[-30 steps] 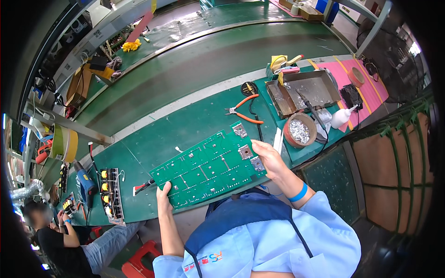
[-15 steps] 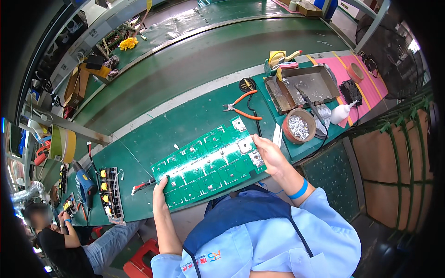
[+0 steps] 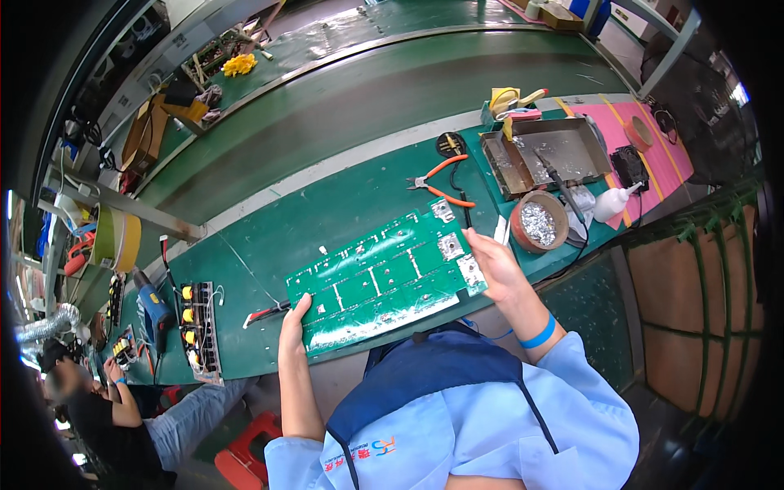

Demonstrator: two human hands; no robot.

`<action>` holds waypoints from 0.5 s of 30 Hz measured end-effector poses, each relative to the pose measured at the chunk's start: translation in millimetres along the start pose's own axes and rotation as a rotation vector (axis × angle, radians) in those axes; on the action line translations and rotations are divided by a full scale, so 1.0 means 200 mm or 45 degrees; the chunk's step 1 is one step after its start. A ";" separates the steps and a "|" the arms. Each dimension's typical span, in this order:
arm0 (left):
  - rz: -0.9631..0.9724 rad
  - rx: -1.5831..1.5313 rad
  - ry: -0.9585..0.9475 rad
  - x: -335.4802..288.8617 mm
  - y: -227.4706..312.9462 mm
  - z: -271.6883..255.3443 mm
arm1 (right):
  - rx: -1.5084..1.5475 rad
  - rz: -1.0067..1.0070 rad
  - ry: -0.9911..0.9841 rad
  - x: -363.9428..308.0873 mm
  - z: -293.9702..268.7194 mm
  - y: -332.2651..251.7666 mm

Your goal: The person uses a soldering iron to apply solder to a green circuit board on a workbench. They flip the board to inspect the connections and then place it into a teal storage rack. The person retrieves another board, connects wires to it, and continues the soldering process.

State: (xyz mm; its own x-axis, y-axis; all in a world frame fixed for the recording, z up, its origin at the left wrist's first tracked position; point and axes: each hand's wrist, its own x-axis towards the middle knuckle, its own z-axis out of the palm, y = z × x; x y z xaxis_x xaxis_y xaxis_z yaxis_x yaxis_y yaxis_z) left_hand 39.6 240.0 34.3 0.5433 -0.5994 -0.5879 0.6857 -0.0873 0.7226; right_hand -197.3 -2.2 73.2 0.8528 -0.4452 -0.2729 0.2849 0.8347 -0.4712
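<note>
co-worker: a person in a black top (image 3: 94,412) sits at the far left, hands up near a small part with yellow pieces.
tape roll: a yellow-green roll (image 3: 122,237) sits by the bench frame.
blue tool: a blue handheld tool (image 3: 151,300) lies on the green bench (image 3: 253,245).
populated board: just right of that tool, a long board with yellow and black parts (image 3: 198,327) lies near the bench's front edge.
stool: a red stool (image 3: 245,457) stands below, on the floor.
lead: a dark cable with a red and white end (image 3: 263,315) pokes out left of the left hand.
left hand: the left hand (image 3: 296,325) grips the near left corner, thumb on top, fingers hidden beneath.
green circuit board: the green circuit board (image 3: 380,273) is held between both hands over the bench's front edge, slanting up to the right, its face shiny with glare; whether it touches the bench i can't tell.
cutters: orange-handled pliers (image 3: 421,181) lie beyond the board, handles spread.
right hand: the right hand (image 3: 500,265), blue band (image 3: 539,331) at the wrist, grasps the right edge.
tub: a round tub (image 3: 523,242) holds silvery bits (image 3: 538,222).
tray: a metal tray (image 3: 580,151) sits behind it, a soldering iron (image 3: 561,184) slanting across its near side.
bottle: a white squeeze bottle (image 3: 609,204) stands beside the pink mat (image 3: 665,155).
</note>
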 end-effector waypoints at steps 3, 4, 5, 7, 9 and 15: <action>0.009 -0.027 -0.031 0.01 0.00 0.03 | -0.005 0.008 -0.010 0.00 0.03 -0.03; 0.010 -0.012 -0.036 0.01 -0.01 0.02 | -0.007 0.003 0.000 0.00 0.01 -0.04; 0.011 0.002 -0.041 0.02 -0.01 0.02 | -0.009 -0.002 0.010 0.01 -0.01 -0.04; 0.022 -0.005 -0.046 0.02 -0.02 0.03 | -0.029 -0.007 0.011 0.02 -0.02 -0.07; 0.013 -0.004 -0.053 0.01 -0.01 0.06 | -0.019 0.014 0.019 0.02 -0.02 -0.09; -0.012 0.006 -0.071 0.03 -0.02 0.07 | -0.029 0.028 0.043 0.02 -0.03 -0.11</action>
State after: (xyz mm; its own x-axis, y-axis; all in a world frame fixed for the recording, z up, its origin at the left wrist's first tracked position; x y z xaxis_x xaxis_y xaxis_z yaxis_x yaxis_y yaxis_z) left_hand 33.0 225.6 34.3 0.5087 -0.6418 -0.5739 0.6886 -0.0967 0.7186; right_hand -202.5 -24.2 77.7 0.8435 -0.4376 -0.3114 0.2555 0.8370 -0.4839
